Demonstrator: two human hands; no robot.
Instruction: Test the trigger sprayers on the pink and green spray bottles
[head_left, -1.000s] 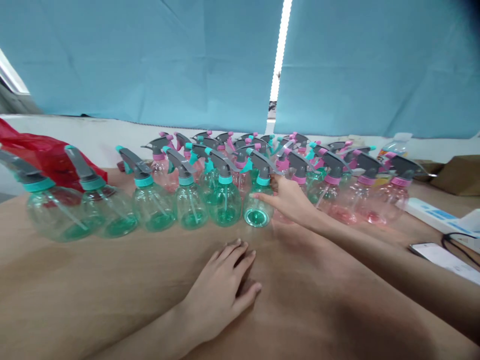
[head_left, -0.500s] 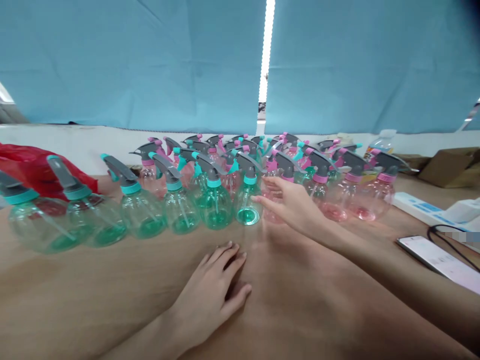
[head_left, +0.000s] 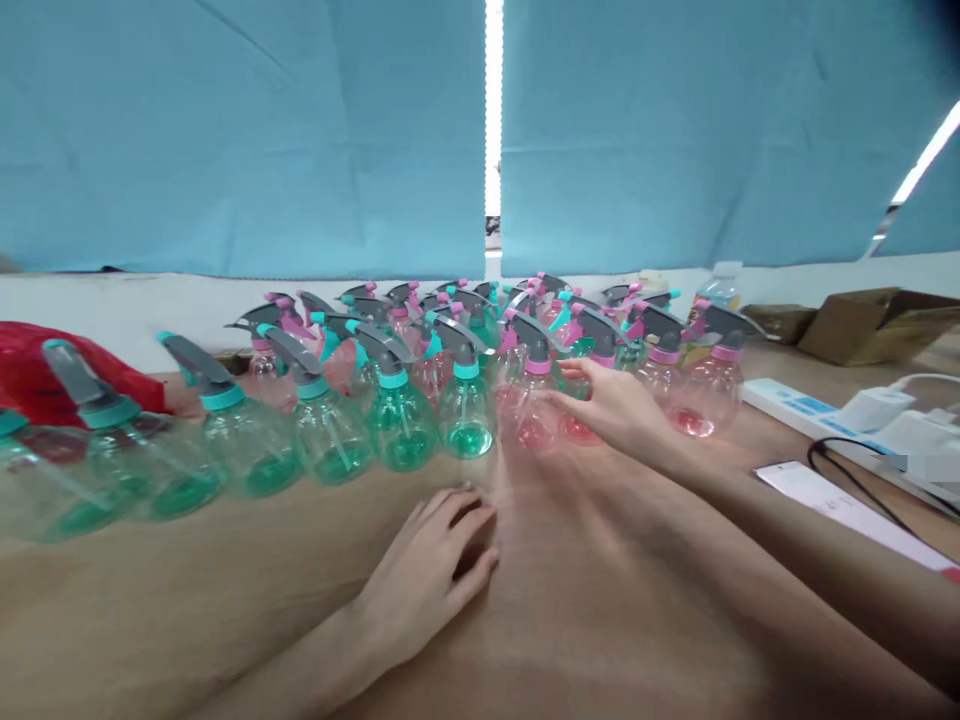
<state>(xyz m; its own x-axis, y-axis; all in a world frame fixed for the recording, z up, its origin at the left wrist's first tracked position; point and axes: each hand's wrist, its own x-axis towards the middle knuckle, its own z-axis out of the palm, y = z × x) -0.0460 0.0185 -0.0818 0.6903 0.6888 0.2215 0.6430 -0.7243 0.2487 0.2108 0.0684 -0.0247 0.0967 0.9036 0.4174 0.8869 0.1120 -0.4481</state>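
Note:
My right hand (head_left: 619,405) reaches over the front row of spray bottles, thumb and fingers apart. Its fingertips are beside a pink spray bottle (head_left: 536,415) with a grey trigger head; whether they touch it I cannot tell. A second pink spray bottle (head_left: 579,428) is partly hidden behind the hand. To the left, a green spray bottle (head_left: 466,420) with a turquoise collar ends a line of several green ones. On the wooden table (head_left: 225,600), my left hand (head_left: 431,555) lies palm down with spread fingers, holding nothing.
More pink and green bottles crowd behind the front row. A red plastic bag (head_left: 82,370) lies at left. On the right are a white power strip (head_left: 795,405) with plugs, a phone (head_left: 847,510), a black cable (head_left: 847,470), a cardboard box (head_left: 870,325) and a clear drink bottle (head_left: 721,287).
My view has turned a little to the right. My right hand has moved right along the pink bottles, uncovering the one beside the last green bottle. My left hand stays on the table.

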